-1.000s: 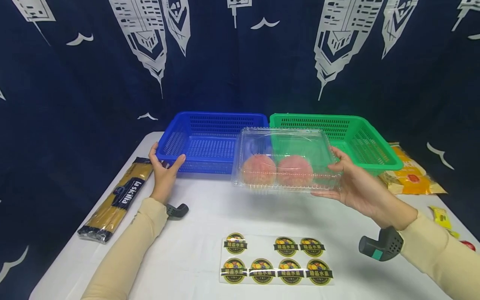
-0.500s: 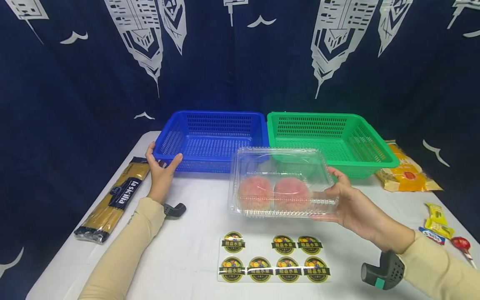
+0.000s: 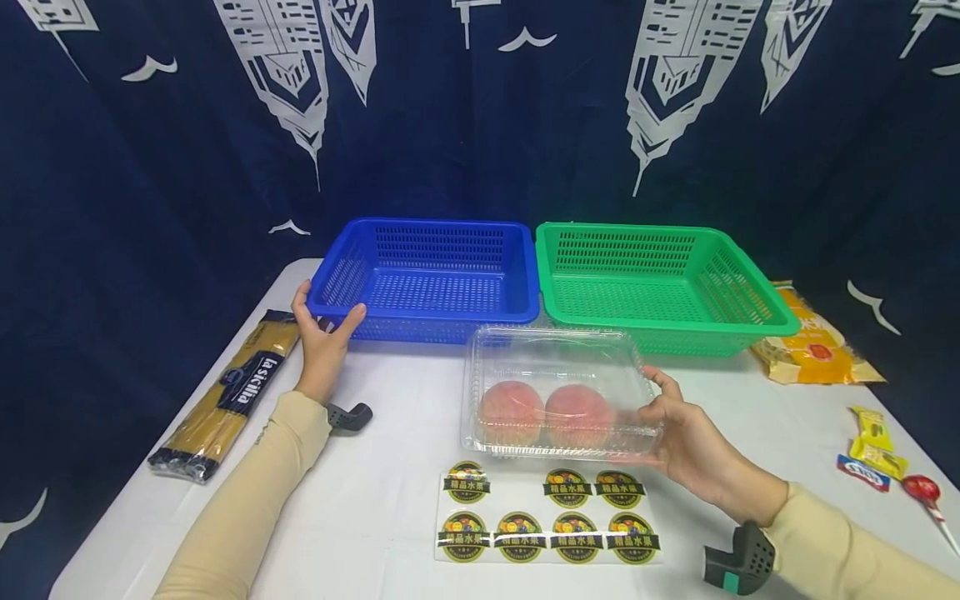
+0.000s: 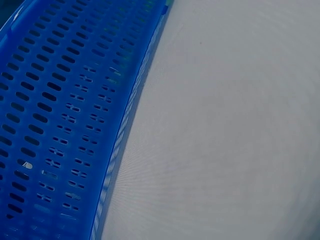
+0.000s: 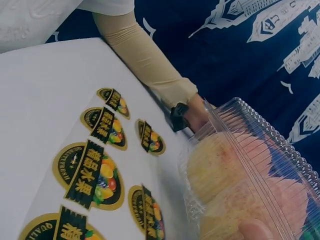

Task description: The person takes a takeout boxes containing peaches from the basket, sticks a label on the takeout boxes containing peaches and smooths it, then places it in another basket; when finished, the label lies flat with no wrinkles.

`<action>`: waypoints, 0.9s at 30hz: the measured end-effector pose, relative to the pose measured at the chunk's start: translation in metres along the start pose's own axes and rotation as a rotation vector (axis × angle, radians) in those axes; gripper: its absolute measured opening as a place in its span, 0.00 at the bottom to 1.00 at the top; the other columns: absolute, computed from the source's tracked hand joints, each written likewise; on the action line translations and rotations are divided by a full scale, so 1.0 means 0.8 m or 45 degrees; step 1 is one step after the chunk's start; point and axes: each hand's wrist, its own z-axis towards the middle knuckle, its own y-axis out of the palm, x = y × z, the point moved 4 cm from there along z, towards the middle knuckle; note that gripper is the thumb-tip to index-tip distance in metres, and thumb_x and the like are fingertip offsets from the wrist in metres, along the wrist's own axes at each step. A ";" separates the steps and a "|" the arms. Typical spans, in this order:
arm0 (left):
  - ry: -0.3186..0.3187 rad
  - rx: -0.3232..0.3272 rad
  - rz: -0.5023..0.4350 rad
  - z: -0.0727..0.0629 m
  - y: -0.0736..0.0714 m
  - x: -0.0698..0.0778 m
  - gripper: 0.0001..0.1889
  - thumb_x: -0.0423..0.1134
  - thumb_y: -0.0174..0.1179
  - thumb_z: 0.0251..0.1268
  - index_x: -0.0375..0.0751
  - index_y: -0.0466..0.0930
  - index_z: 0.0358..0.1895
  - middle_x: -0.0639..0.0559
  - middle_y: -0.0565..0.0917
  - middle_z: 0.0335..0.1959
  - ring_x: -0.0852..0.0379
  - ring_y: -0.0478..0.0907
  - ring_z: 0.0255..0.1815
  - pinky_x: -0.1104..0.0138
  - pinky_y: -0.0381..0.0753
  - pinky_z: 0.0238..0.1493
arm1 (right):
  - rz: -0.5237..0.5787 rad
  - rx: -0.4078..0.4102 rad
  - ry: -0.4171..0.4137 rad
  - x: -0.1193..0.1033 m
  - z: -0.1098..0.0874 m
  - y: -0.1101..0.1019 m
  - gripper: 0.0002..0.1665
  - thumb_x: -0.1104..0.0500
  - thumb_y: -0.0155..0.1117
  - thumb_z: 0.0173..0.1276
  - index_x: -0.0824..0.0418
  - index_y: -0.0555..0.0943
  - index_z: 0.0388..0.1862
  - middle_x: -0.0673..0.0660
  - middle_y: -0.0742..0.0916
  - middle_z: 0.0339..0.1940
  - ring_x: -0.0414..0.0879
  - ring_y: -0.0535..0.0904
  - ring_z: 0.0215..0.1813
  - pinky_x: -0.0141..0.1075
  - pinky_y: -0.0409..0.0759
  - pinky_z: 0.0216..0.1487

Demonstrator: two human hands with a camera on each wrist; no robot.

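Observation:
A clear plastic clamshell box [image 3: 558, 354] with two pink peaches [image 3: 512, 412] inside is held by my right hand [image 3: 686, 433], which grips its right side with the thumb on top. The box tilts in front of the baskets, above the back edge of the sticker sheet [image 3: 547, 558]. My left hand [image 3: 322, 358] holds the front left corner of the blue basket [image 3: 420, 317], thumb along the front rim. In the right wrist view the peaches [image 5: 220, 160] show through the box wall, and a fingertip shows below. The left wrist view shows only basket wall and white tablecloth.
A green basket [image 3: 667, 329] stands against the blue one's right side. On the left lies a spaghetti pack [image 3: 232, 392]. An orange bag [image 3: 817, 346], yellow wrapped candies [image 3: 873, 437], a small blue-and-red packet [image 3: 864, 472] and a red lollipop [image 3: 922, 490] lie at the right.
The box of peaches has come down and nearer, from in front of the baskets toward the sticker sheet, with my right hand gripping it. My left hand stays on the blue basket.

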 end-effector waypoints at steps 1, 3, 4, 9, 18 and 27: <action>-0.001 0.000 0.003 0.000 0.000 0.000 0.49 0.39 0.67 0.76 0.50 0.39 0.87 0.42 0.55 0.84 0.42 0.58 0.83 0.57 0.60 0.85 | -0.002 0.012 0.008 0.002 0.002 0.000 0.46 0.65 0.41 0.80 0.41 0.30 0.83 0.64 0.73 0.67 0.52 0.81 0.62 0.52 0.86 0.62; -0.003 0.000 0.009 0.000 0.000 0.000 0.49 0.39 0.67 0.77 0.51 0.39 0.87 0.43 0.55 0.85 0.43 0.58 0.83 0.57 0.59 0.85 | -0.012 0.041 0.023 0.007 0.006 0.000 0.48 0.65 0.41 0.80 0.43 0.28 0.84 0.60 0.76 0.62 0.53 0.80 0.62 0.51 0.86 0.62; -0.007 0.000 0.011 0.000 0.000 0.001 0.49 0.39 0.67 0.77 0.52 0.39 0.87 0.43 0.55 0.85 0.44 0.58 0.84 0.57 0.59 0.85 | -0.016 0.051 0.027 0.009 0.008 0.000 0.47 0.65 0.42 0.80 0.43 0.29 0.83 0.59 0.77 0.61 0.53 0.80 0.62 0.51 0.86 0.62; -0.008 0.006 0.009 -0.001 -0.001 -0.001 0.49 0.40 0.68 0.76 0.55 0.41 0.86 0.44 0.56 0.84 0.45 0.59 0.83 0.57 0.60 0.85 | -0.020 0.077 0.012 0.014 0.020 0.001 0.41 0.65 0.42 0.78 0.38 0.39 0.77 0.61 0.71 0.64 0.52 0.80 0.60 0.50 0.86 0.61; 0.008 0.026 0.073 -0.002 -0.001 0.007 0.50 0.42 0.70 0.75 0.50 0.41 0.87 0.45 0.55 0.86 0.50 0.53 0.87 0.61 0.47 0.88 | -0.322 0.102 0.019 -0.003 0.022 0.013 0.54 0.59 0.43 0.74 0.49 0.25 0.87 0.77 0.62 0.73 0.69 0.77 0.68 0.56 0.88 0.59; 0.192 0.161 0.503 -0.007 -0.002 0.024 0.50 0.44 0.77 0.68 0.46 0.54 0.86 0.43 0.43 0.90 0.44 0.37 0.90 0.50 0.38 0.88 | -0.699 0.138 0.073 -0.019 0.017 0.011 0.53 0.56 0.43 0.76 0.63 0.26 0.88 0.84 0.58 0.78 0.83 0.62 0.77 0.64 0.81 0.68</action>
